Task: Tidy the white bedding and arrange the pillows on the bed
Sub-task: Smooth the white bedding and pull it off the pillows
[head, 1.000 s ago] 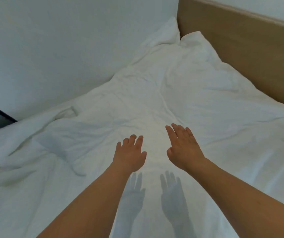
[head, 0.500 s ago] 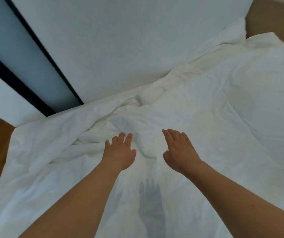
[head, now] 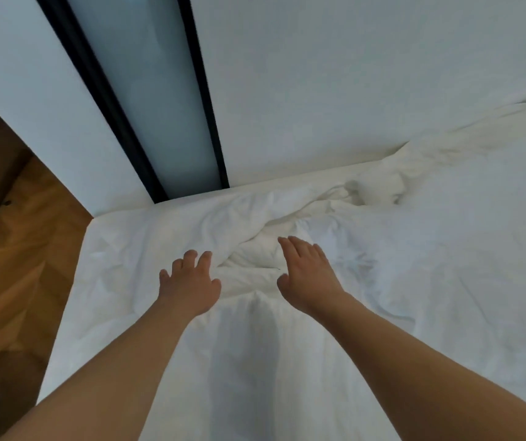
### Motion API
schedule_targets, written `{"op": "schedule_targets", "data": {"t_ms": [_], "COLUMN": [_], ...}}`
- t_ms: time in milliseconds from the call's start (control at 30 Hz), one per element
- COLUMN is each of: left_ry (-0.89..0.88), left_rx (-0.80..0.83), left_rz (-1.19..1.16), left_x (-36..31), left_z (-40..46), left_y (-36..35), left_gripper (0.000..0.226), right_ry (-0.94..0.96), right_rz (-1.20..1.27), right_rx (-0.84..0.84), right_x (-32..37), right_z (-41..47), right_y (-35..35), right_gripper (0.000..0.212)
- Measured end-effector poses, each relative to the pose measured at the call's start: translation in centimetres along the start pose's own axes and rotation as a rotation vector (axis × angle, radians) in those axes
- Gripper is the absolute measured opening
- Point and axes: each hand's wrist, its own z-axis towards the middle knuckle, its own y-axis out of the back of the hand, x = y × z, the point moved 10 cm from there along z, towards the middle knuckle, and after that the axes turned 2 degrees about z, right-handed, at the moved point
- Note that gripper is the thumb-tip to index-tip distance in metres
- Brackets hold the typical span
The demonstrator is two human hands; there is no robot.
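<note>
1. While both arms reach forward, the left hand [head: 190,281] and right hand [head: 308,275] hover palm-down with fingers loosely spread, grasping nothing.
2. White bedding [head: 382,281] covers the bed, bunched into a rumpled ridge just beyond the fingertips, against the white wall [head: 351,74].
3. Wooden floor [head: 16,265] lies left of the bed.

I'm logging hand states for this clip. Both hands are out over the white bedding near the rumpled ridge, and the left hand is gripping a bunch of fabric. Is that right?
Not quite. In the head view the left hand grips nothing: its fingers are spread and relaxed over the white bedding. The rest holds: the right hand is also open, and both are near the rumpled ridge.
</note>
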Motion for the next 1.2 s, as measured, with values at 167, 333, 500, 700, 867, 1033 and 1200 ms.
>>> {"op": "schedule_targets", "data": {"t_ms": [167, 333, 500, 700, 867, 1033, 1200], "left_ry": [0.013, 0.058, 0.091, 0.184, 0.180, 0.153, 0.123], "left_rx": [0.037, 0.052, -0.359, -0.617, -0.477, -0.450, -0.489], "left_rz": [-0.085, -0.051, -0.015, -0.155, -0.047, 0.012, 0.085], "left_x": [3.5, 7.4, 9.6, 6.9, 7.2, 6.5, 6.8], "left_z": [7.9, 17.3, 26.4, 36.3, 36.3, 36.3, 34.4], "left_y": [-7.5, -15.5, -22.0, -17.4, -17.2, -17.8, -16.8], "left_gripper": [0.066, 0.067, 0.065, 0.075, 0.072, 0.068, 0.066], "right_ry": [0.030, -0.007, 0.020, 0.082, 0.075, 0.102, 0.213], "right_rz": [-0.012, -0.045, -0.134, -0.139, -0.159, -0.156, -0.161], "right_rx": [0.021, -0.022, -0.110, -0.361, -0.253, -0.273, -0.347], "right_x": [1.0, -3.0, -5.2, -6.5, -6.3, -6.6, -5.8], "right_z": [7.6, 17.7, 23.4, 24.9, 25.1, 25.1, 24.0], "right_y": [-9.6, -17.8, -31.8, -32.5, -32.8, -32.9, -32.0], "right_gripper": [0.071, 0.068, 0.069, 0.061, 0.063, 0.065, 0.069]}}
